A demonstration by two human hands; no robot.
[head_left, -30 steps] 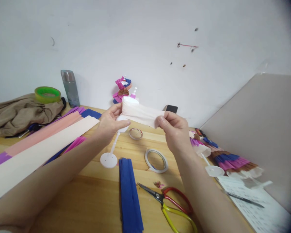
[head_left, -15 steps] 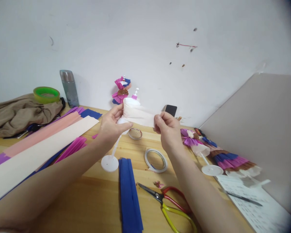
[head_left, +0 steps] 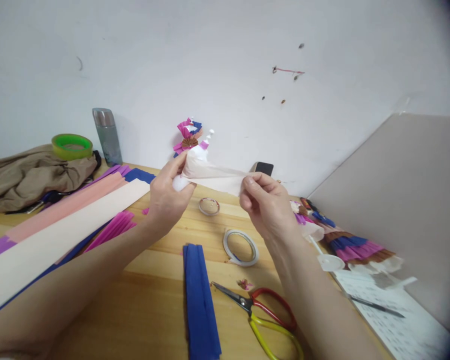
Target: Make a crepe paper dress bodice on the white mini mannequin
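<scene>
Above the table, my left hand point(head_left: 168, 197) is closed round a small white mannequin point(head_left: 180, 183), which tilts with its knobbed top to the right. A cream crepe paper strip point(head_left: 215, 175) wraps the mannequin's body and stretches across to my right hand point(head_left: 268, 202). The right fingers pinch the free end of that strip. My left hand and wrist hide the mannequin's stand and base. Below the hands lie a small ring point(head_left: 209, 206), a roll of narrow white tape point(head_left: 227, 245), a folded blue crepe paper strip point(head_left: 200, 300) and scissors point(head_left: 245, 302) with one red and one yellow handle.
Coloured crepe strips point(head_left: 97, 215) lie at left, near a brown cloth point(head_left: 37, 172), green tape roll point(head_left: 56, 150) and bottle point(head_left: 108, 140). A decorated figure point(head_left: 189, 132) stands by the wall. At right are a paper dress point(head_left: 356, 245), printed sheet point(head_left: 393, 325) and pen point(head_left: 377, 306).
The mannequin has tipped further, its top to the right, and its round base has gone out of sight behind my left arm. My right hand has shifted slightly right, and the strip has twisted.
</scene>
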